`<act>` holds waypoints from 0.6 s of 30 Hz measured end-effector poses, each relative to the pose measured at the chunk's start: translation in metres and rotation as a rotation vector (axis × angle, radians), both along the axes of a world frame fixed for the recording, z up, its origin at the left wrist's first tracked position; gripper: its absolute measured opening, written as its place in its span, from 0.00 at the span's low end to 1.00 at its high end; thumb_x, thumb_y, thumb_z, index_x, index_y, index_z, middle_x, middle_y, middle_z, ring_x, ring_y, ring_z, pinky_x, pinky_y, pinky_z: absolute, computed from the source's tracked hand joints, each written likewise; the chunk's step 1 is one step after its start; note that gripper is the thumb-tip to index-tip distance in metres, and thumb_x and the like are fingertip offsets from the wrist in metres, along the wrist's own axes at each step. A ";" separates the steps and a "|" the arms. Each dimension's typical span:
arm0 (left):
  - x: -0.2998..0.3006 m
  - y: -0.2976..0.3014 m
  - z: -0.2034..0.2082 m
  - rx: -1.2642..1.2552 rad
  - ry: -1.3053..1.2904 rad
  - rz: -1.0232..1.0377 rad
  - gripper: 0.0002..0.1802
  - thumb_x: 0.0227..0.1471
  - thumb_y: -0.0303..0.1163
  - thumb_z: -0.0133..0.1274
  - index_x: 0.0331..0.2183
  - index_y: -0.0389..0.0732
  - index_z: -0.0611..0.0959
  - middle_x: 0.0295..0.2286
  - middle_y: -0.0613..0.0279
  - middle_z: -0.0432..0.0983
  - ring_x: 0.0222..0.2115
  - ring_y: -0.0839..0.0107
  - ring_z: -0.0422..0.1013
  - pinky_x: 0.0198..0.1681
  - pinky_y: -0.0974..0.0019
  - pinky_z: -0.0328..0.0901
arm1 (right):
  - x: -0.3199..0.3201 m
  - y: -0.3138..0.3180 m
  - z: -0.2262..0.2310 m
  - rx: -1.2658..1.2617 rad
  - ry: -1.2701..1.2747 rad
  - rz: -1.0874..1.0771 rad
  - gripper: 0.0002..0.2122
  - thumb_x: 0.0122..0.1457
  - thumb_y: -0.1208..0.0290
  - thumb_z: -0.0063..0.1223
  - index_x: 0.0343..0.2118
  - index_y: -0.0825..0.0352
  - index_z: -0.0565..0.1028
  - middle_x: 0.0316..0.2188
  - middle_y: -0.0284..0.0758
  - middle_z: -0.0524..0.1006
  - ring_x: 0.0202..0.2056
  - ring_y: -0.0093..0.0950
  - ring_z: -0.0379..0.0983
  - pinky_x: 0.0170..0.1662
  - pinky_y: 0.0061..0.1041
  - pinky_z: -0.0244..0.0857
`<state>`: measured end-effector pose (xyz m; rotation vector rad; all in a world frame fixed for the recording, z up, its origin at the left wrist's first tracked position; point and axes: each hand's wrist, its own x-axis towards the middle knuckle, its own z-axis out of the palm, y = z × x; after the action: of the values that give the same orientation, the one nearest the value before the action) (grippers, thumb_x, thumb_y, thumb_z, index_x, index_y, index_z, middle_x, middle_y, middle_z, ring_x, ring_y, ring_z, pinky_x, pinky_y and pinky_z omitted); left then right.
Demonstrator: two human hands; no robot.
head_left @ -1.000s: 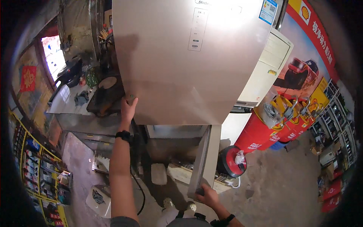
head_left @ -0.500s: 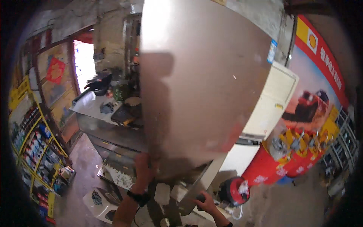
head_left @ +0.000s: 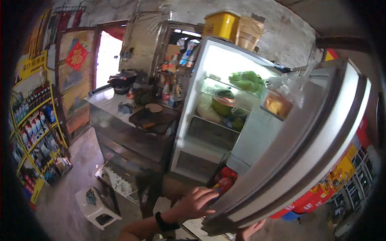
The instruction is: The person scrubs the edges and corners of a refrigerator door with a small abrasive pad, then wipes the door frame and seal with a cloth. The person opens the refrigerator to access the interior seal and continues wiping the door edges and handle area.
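A tall refrigerator [head_left: 186,120] stands ahead with its lit inside showing. Its door [head_left: 321,128] is swung wide toward me and the right, and fills much of the right half. My left hand [head_left: 196,204], with a dark band on the wrist, has its fingers spread next to the door's lower inner edge; whether it touches the door is unclear. Low under the door's bottom edge is my right hand [head_left: 254,229], its fingers mostly hidden by the door. Bagged green vegetables [head_left: 246,81] and a green bowl [head_left: 223,107] sit on the shelves. A clear bag of orange-brown food [head_left: 278,105] is in the door.
On the fridge top are a yellow tub [head_left: 221,26] and a brown paper bag [head_left: 248,34]. To its left runs a counter [head_left: 105,100] with a black pot [head_left: 122,79] and a dark tray [head_left: 155,119]. A white stool [head_left: 96,207] and a yellow rack of bottles [head_left: 34,102] stand farther left.
The door, shut before, has swung open to the right, baring the lit shelves. My left hand has moved right and down from its left edge; the right hand has moved right, partly behind the door.
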<state>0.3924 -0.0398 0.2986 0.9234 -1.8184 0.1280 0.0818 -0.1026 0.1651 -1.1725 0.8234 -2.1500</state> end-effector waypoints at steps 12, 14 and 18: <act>-0.067 -0.056 0.012 0.202 0.057 -0.238 0.12 0.53 0.29 0.56 0.43 0.45 0.80 0.27 0.56 0.79 0.27 0.56 0.75 0.28 0.58 0.68 | -0.096 0.058 0.104 0.344 0.217 -0.482 0.12 0.69 0.63 0.43 0.42 0.69 0.69 0.34 0.28 0.68 0.36 0.18 0.62 0.40 0.19 0.57; -0.078 -0.063 0.016 0.121 0.047 -0.296 0.12 0.53 0.27 0.56 0.42 0.44 0.82 0.21 0.56 0.76 0.20 0.59 0.73 0.24 0.60 0.65 | -0.101 0.053 0.113 0.194 0.032 -0.569 0.10 0.68 0.65 0.45 0.36 0.68 0.67 0.28 0.25 0.62 0.31 0.16 0.55 0.35 0.17 0.51; -0.096 -0.074 0.020 0.307 -0.065 -0.323 0.11 0.56 0.32 0.54 0.42 0.45 0.81 0.29 0.55 0.80 0.29 0.55 0.76 0.29 0.56 0.69 | -0.129 0.036 0.117 0.254 0.022 -0.560 0.12 0.67 0.66 0.47 0.44 0.72 0.68 0.33 0.28 0.67 0.34 0.17 0.61 0.38 0.16 0.57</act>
<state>0.2963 -0.1142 0.3188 0.8266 -2.0586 -0.3351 -0.0476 -0.0661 0.2821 -0.9061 1.5294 -2.3606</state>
